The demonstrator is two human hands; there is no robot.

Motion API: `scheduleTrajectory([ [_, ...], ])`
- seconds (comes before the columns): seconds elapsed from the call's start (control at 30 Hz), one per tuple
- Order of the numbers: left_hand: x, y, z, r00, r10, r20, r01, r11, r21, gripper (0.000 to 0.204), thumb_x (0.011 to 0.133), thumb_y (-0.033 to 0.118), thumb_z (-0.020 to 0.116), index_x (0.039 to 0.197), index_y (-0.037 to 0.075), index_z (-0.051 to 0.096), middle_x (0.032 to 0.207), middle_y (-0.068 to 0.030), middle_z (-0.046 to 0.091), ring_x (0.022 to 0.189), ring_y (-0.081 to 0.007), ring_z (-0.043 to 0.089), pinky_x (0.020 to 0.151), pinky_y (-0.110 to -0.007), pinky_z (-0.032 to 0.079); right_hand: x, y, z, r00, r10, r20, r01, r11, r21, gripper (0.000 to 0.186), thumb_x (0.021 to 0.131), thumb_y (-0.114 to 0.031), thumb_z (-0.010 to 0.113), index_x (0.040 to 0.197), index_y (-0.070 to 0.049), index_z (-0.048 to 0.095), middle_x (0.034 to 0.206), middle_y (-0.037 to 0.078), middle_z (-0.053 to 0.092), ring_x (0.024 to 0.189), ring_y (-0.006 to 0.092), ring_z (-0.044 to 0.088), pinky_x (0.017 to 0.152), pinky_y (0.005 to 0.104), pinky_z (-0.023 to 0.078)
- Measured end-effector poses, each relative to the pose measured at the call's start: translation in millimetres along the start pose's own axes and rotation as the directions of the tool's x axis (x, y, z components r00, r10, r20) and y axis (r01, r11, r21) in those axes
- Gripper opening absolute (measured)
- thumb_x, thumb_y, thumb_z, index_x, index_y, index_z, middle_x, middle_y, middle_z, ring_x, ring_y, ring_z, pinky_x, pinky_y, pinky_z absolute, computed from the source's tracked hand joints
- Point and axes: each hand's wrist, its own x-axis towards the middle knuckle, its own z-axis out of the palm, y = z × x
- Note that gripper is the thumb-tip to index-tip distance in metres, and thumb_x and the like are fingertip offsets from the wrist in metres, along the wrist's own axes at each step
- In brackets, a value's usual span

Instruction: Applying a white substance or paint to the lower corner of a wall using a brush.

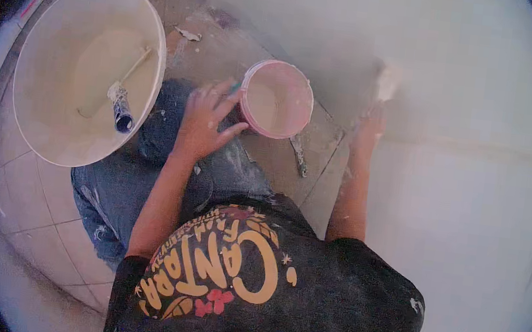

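Observation:
A small pink bucket (253, 109) with pale material inside stands on the floor in front of me. My left hand (206, 114) is at its left side, fingers spread and the thumb apart, the fingertips at the bucket's wall. My right hand (369, 126) reaches forward along the big whitish surface (464, 208) on the right, its fingers closed and blurred. Just beyond those fingers shows a pale, smeared shape (388, 83); whether it is a tool or a patch on the surface I cannot tell.
At the left a large white tub (159, 75) holds cream-coloured material and a coated tool with a dark blue handle end (122, 115). A smeared, narrow tool handle (298, 156) lies beside the pink bucket. Pale scraps (189, 35) dot the tiled floor (39, 196).

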Motion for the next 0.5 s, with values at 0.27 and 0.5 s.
scheduleTrajectory([
  [0.27, 0.6, 1.9, 7.9, 0.998, 0.06, -0.001, -0.06, 0.998, 0.031, 0.038, 0.075, 0.038, 0.072, 0.088, 0.003, 0.063, 0.136, -0.016, 0.045, 0.127, -0.0341, 0.041, 0.105, -0.049, 0.032, 36.5, 194.5, 32.0, 0.964, -0.264, 0.017, 0.191, 0.652, -0.734, 0.042, 0.1, -0.031, 0.04, 0.133, -0.007, 0.05, 0.094, 0.012, 0.062, 0.084, 0.0188, 0.059, 0.074, 0.0328, 0.049],
  [0.5, -4.2, -6.7, 11.5, 0.997, -0.063, -0.033, 0.06, 0.994, -0.087, 0.036, 0.077, 0.035, 0.072, 0.091, 0.002, 0.063, 0.128, -0.0168, 0.05, 0.12, -0.0352, 0.046, 0.099, -0.048, 0.039, 29.4, 161.0, -10.7, 0.994, -0.072, -0.083, 0.034, 0.918, -0.396, 0.044, 0.096, -0.044, 0.045, 0.119, -0.008, 0.053, 0.087, 0.008, 0.061, 0.07, 0.0175, 0.057, 0.051, 0.0309, 0.041],
])
